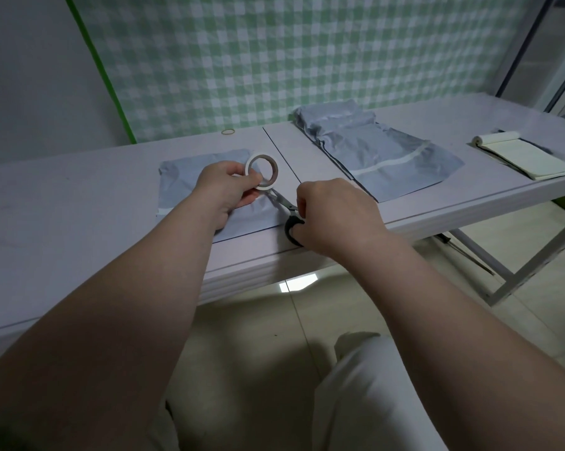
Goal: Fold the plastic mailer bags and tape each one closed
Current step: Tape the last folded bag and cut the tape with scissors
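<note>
Green-checked cloth hangs behind a pale table. The left hand pinches a tape roll between thumb and curled fingers, holding it upright on its edge with the hole facing the camera. The roll sits just above a flat grey mailer bag lying under both hands. The right hand, knuckles up, grips black-handled scissors. Their long axis runs diagonally, blades pointing away and left, with the tips at the roll's underside. Both forearms reach forward, converging. Beyond the right hand lies a stack of mailer bags.
</note>
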A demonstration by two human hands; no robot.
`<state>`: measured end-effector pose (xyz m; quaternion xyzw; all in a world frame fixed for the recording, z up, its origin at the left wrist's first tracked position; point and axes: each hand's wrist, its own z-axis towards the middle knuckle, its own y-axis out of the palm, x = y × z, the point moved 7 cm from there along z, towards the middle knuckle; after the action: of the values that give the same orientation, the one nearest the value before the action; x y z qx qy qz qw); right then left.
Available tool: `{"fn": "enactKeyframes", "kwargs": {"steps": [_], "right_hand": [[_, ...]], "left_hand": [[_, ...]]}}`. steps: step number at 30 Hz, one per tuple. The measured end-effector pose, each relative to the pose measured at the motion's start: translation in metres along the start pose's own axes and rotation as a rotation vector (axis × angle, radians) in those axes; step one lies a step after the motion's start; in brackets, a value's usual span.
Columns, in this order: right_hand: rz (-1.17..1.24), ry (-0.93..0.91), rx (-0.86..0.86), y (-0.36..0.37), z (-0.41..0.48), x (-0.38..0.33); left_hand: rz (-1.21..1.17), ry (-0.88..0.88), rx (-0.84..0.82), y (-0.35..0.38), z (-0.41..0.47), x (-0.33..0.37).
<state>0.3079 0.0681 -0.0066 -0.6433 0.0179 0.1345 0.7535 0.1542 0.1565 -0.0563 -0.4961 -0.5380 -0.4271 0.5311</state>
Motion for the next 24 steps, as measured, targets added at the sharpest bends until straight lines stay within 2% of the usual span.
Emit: {"fn": "enactKeyframes", "kwargs": {"steps": [24], "right_hand": [[-0.089, -0.014, -0.014, -0.001, 0.001, -0.013]], "left_hand": [[0.010, 0.021, -0.014, 0.000, -0.001, 0.001]]}}
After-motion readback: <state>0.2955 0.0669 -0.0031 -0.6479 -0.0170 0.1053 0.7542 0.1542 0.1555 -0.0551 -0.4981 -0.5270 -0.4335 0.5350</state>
